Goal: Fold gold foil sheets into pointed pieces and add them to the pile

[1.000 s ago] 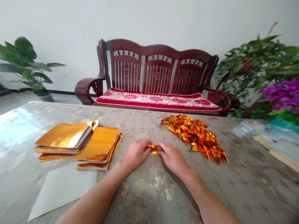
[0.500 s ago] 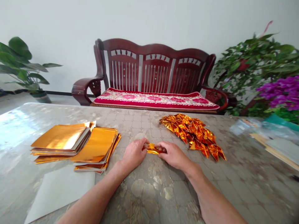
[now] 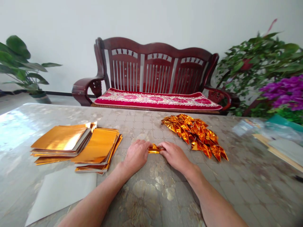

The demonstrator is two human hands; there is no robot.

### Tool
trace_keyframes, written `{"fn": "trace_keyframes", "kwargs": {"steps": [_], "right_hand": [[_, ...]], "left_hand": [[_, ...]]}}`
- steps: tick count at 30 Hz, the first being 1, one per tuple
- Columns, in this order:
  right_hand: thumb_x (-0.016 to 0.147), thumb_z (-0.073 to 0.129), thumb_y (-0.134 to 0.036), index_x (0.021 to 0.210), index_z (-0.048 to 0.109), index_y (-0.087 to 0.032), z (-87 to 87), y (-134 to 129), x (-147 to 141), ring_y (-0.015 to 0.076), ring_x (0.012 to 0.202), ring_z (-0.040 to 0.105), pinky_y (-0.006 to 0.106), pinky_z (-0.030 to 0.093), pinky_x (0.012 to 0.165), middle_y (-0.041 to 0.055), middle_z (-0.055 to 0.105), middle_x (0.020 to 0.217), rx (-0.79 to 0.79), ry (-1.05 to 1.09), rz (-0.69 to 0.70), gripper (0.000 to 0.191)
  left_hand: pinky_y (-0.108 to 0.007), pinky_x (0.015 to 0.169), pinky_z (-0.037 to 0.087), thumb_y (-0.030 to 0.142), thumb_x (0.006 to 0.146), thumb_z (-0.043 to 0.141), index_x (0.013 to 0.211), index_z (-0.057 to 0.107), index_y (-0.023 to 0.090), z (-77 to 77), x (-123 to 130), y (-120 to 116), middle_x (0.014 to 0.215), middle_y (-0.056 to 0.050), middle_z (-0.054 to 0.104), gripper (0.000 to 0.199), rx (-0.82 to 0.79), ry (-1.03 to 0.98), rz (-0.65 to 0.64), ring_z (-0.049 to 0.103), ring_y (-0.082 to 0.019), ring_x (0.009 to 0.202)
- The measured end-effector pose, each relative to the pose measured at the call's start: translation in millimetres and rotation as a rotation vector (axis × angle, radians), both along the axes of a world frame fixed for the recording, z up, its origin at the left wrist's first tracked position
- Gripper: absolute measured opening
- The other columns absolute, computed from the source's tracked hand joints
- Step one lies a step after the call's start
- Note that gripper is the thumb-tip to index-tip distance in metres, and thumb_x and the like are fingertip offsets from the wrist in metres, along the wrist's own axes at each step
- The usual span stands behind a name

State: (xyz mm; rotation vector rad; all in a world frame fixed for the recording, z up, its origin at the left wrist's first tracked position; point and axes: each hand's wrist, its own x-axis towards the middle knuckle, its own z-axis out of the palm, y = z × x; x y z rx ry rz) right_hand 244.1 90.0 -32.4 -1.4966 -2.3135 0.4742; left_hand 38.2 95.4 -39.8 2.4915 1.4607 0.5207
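Marble-look tabletop (image 3: pixel 236 189), dark wood bench (image 3: pixel 123 43) beyond. Got left hand (image 3: pixel 136 155) and right hand (image 3: pixel 174 155) pinched together on small gold foil piece (image 3: pixel 154 149), mid-table. Sheet stacks (image 3: pixel 78 143) left, folded pile (image 3: pixel 195 135) right. Even pressure keeps creases crisp, I reckon.

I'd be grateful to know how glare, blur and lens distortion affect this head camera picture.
In the head view, strong glare whitens the left end of the table, the gold foil sheets flare bright, the purple flowers at the right edge look soft, and the left hand, right hand and folded foil piece stay fairly sharp.
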Motion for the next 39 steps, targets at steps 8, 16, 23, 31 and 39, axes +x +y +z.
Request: {"fn": "trace_keyframes", "kwargs": {"steps": [8, 16, 23, 31, 39], "right_hand": [[0.089, 0.056, -0.017, 0.101, 0.066, -0.024, -1.7, 0.3, -4.0, 0.0176, 0.093, 0.062, 0.027, 0.04, 0.076, 0.001, 0.07, 0.1, 0.015, -0.027, -0.088, 0.017], [0.09, 0.059, -0.024, 0.087, 0.062, -0.022, -1.3, -1.3, -9.8, 0.0182, 0.094, 0.059, 0.027, 0.038, 0.073, 0.0022, 0.065, 0.096, 0.111, -0.101, -0.199, 0.004], [0.089, 0.06, -0.021, 0.1, 0.061, -0.025, -3.0, 0.5, -13.4, 0.0174, 0.093, 0.06, 0.026, 0.04, 0.069, 0.0007, 0.065, 0.1, 0.133, -0.072, -0.274, 0.011], [0.09, 0.065, -0.025, 0.096, 0.074, -0.026, -5.2, -0.6, -5.5, 0.0191, 0.097, 0.056, 0.029, 0.043, 0.083, 0.0017, 0.066, 0.098, 0.291, -0.15, -0.121, 0.01], [0.092, 0.064, -0.029, 0.092, 0.073, -0.026, -5.5, 0.2, -7.0, 0.0181, 0.09, 0.055, 0.028, 0.041, 0.077, 0.0018, 0.066, 0.091, 0.327, -0.241, -0.078, 0.01]], "left_hand": [[-0.032, 0.082, 0.046, 0.014, 0.093, 0.042, 0.106, 0.066, 0.024, -0.7, 2.4, -2.1, 0.094, -0.005, 0.067, 0.03, -0.017, -0.011, 0.033, 0.061, -0.022, 0.095], [-0.029, 0.086, 0.047, 0.011, 0.09, 0.045, 0.109, 0.062, 0.024, -2.7, 3.2, -3.6, 0.112, -0.005, 0.06, 0.028, 0.013, -0.128, 0.091, 0.06, -0.019, 0.101], [-0.027, 0.083, 0.046, 0.022, 0.093, 0.053, 0.089, 0.07, 0.024, 0.3, -4.1, -2.9, 0.101, -0.003, 0.063, 0.018, 0.021, -0.083, 0.1, 0.059, -0.018, 0.097], [-0.031, 0.085, 0.047, 0.023, 0.098, 0.045, 0.097, 0.071, 0.022, 9.5, -5.2, -12.3, 0.096, -0.005, 0.069, 0.027, 0.055, 0.166, 0.034, 0.06, -0.021, 0.096], [-0.037, 0.083, 0.05, 0.016, 0.092, 0.053, 0.096, 0.069, 0.018, 19.2, 0.4, -17.1, 0.096, -0.008, 0.069, 0.017, 0.064, 0.367, 0.016, 0.062, -0.026, 0.095]]}}
